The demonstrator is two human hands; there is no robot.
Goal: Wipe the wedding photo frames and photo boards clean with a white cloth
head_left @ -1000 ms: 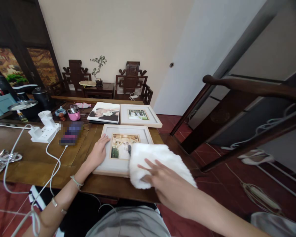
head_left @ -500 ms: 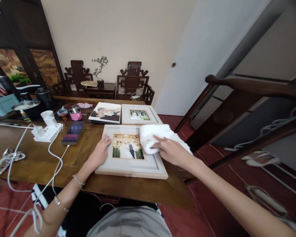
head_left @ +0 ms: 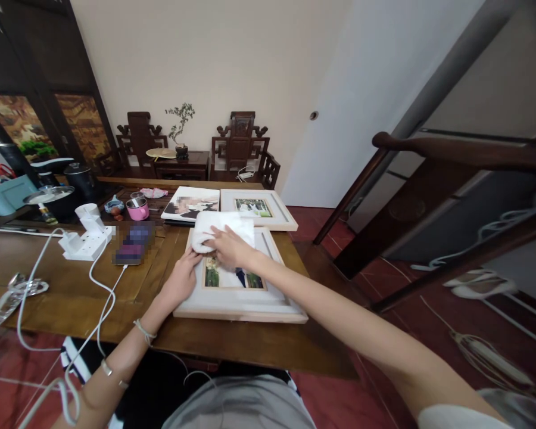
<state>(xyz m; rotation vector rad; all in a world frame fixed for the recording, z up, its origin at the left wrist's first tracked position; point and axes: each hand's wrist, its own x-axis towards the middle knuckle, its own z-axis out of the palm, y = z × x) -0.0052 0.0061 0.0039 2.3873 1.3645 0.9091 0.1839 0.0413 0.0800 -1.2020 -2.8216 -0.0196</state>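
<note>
The frame [head_left: 232, 302] lies flat on the desk [head_left: 147, 280], right in front of the person; the white cloth [head_left: 227, 220] lies over its far left corner and hides the top of the photo [head_left: 232, 277]. The right hand [head_left: 232, 247] is on top of the cloth, with its fingers a little apart; I cannot tell if the thumb pinches the cloth from below. The left hand [head_left: 183, 277] rests on the left side of the frame, with its fingers close together over the edge; I cannot tell how hard they hold it.

To rub well here, I think the push should be soft and even; the cloth should lie flat under the fingers and get right into the corner; the left hand should hold firm so the frame does not slide. The cloth is just beside the left fingertips, so that hand may have to make room.

The right arm reaches in from the right, long and nearly straight, and crosses over the right side of the frame; the left arm comes up from the lower left, with its wrist low near the desk.
</note>
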